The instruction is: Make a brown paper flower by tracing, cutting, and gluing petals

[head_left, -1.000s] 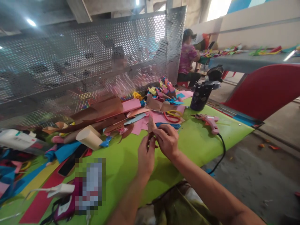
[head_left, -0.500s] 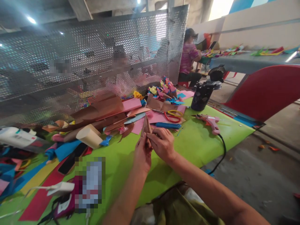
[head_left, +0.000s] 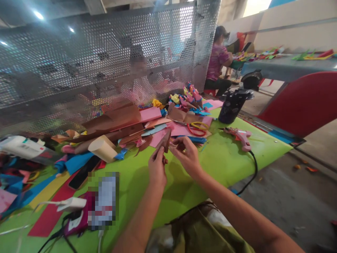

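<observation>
My left hand point(head_left: 157, 167) and my right hand point(head_left: 186, 155) are raised together over the green table top point(head_left: 223, 158). Both pinch a small folded brown paper piece point(head_left: 165, 139) that points up and to the right between them. The left fingers grip its lower end, the right fingers its side. Just behind the hands lie pink and brown sheets point(head_left: 147, 119), red-and-yellow scissors point(head_left: 196, 128) and a blue tool point(head_left: 196, 140).
A pink glue gun point(head_left: 240, 135) with a black cord lies at the right. A black bottle point(head_left: 233, 105) stands behind it. A cream paper roll point(head_left: 102, 148), coloured scraps and a perforated metal screen point(head_left: 105, 63) fill the left and back. Another person sits at the far right.
The view shifted slightly. My hands turned the brown piece so it now leans right instead of standing upright, and they have risen a little from the table.
</observation>
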{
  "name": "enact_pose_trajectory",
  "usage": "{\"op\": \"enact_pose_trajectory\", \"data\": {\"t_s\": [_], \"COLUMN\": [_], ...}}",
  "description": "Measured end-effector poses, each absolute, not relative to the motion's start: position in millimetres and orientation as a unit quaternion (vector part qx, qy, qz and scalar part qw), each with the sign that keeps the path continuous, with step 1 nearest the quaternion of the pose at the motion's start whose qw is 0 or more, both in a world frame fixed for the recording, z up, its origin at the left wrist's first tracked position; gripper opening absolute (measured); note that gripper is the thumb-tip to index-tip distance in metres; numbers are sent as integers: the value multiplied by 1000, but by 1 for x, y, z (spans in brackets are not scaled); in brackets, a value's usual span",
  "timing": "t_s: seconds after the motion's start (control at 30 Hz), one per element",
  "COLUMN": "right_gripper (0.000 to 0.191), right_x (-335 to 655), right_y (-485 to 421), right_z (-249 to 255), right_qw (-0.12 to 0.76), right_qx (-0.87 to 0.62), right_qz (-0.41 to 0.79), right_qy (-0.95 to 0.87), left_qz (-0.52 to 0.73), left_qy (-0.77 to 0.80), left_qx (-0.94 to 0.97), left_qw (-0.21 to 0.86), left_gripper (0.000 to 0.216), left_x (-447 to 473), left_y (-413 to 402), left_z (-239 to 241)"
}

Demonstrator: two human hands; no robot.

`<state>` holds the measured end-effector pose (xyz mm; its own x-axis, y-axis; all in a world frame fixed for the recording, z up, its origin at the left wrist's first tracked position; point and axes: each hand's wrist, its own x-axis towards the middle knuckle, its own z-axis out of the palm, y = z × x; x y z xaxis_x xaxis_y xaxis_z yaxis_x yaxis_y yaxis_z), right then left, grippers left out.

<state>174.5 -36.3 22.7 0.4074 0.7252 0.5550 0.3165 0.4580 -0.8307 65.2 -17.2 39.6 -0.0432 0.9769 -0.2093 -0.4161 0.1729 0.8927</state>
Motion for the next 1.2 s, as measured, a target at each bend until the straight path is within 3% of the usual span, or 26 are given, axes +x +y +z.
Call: {"op": "enact_pose_trajectory", "data": {"t_s": [0.1, 0.23, 0.6, 1.2], "right_gripper": [36, 39, 26, 29], "right_x": [176, 177, 177, 176], "right_y": [-29, -26, -30, -32], "right_z": [20, 22, 29, 34], "right_qw": [692, 681, 699, 702], "right_qx": [-464, -431, -411, -429], "right_qz": [317, 419, 437, 426], "right_qy": [-454, -419, -389, -377], "left_qz": [557, 551, 556, 543], "left_qy": [458, 445, 440, 401], "left_qx": [350, 416, 433, 421], "left_qw": [598, 571, 556, 606], "left_gripper": [39, 30, 29, 27], "left_x": [66, 67, 70, 67], "left_y": [-19, -22, -23, -20], "left_z": [40, 39, 35, 44]}}
